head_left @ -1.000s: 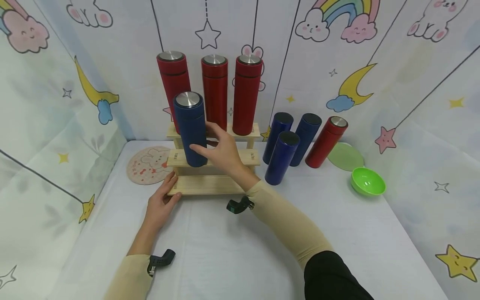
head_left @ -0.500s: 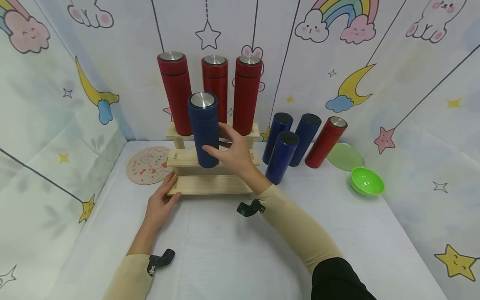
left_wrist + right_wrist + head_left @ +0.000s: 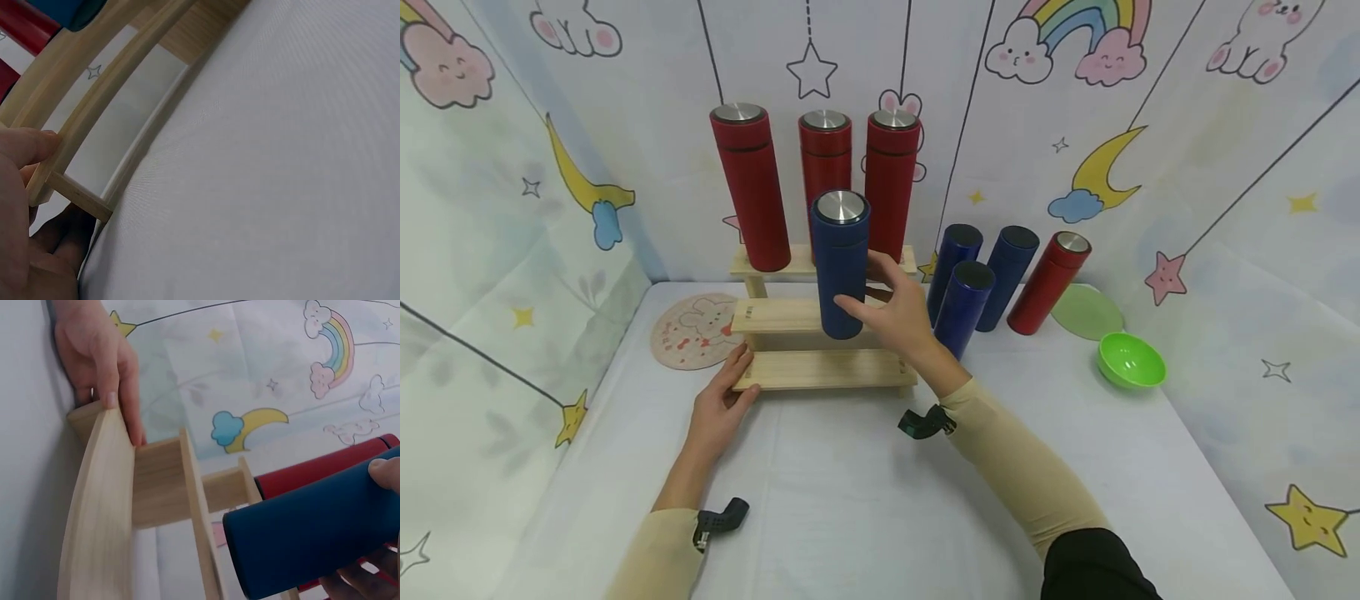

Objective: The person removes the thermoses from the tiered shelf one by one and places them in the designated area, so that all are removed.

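My right hand (image 3: 891, 312) grips a blue flask (image 3: 841, 263) with a steel cap, upright on the middle step of a wooden stepped rack (image 3: 823, 369). In the right wrist view the blue flask (image 3: 312, 528) fills the lower right, with fingers curled round it. Three red flasks (image 3: 823, 177) stand on the rack's top step. My left hand (image 3: 724, 403) holds the left end of the bottom step, thumb on top of the wood. The left wrist view shows the left hand's fingers (image 3: 25, 187) at the rack's corner (image 3: 69, 190).
Three more blue flasks (image 3: 976, 283) and a red flask (image 3: 1048, 282) stand on the table right of the rack. A green plate (image 3: 1087, 312) and green bowl (image 3: 1131, 361) lie further right. A round pink mat (image 3: 694, 330) lies left of the rack. Printed cloth walls enclose the table.
My right hand has carried the blue flask to the right along the middle step, from the left end to about the centre. The left hand has stayed on the bottom step.
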A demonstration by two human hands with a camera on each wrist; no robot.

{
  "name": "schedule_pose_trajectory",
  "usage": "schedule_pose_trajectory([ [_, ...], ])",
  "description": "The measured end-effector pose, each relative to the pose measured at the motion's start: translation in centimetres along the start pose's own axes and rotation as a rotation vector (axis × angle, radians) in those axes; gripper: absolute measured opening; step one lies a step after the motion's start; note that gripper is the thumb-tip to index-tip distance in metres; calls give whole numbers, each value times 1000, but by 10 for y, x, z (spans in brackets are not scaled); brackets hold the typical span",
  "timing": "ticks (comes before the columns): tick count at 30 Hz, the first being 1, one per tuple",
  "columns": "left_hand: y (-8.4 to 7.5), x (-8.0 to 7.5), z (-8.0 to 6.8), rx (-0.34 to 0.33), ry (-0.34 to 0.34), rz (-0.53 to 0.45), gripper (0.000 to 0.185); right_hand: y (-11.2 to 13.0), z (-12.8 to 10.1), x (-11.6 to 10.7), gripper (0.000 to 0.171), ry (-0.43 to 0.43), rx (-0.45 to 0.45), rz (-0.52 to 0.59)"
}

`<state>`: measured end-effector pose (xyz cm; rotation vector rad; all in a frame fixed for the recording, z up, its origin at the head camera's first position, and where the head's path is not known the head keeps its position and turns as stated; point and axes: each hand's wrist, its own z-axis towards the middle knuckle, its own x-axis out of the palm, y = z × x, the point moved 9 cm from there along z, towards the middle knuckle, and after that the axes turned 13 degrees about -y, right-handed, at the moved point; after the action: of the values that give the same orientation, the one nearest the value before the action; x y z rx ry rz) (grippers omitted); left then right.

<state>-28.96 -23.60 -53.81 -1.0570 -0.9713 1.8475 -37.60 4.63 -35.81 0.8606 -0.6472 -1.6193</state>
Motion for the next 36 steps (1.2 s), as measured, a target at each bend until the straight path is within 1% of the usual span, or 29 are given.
schedule_pose_trajectory([
  [5, 0, 0, 0, 10, -3, 9, 59, 2, -5, -13, 63, -19, -29, -4],
  [12, -2, 1, 0, 4, 2, 17, 58, 1, -16, -31, 64, -30, -30, -51],
  [21, -5, 0, 0, 3, -2, 11, 59, -1, -32, -56, 65, -38, -34, -52],
  [27, -4, -2, 1, -4, -12, 8, 58, 1, -38, -73, 64, -57, -56, -67],
  [31, -2, -1, 0, -13, -8, 12, 59, -2, -45, -86, 65, -69, -51, -88],
  [36, 0, 0, 0, -9, -2, 20, 59, -3, -54, -104, 68, -88, -56, -83],
])
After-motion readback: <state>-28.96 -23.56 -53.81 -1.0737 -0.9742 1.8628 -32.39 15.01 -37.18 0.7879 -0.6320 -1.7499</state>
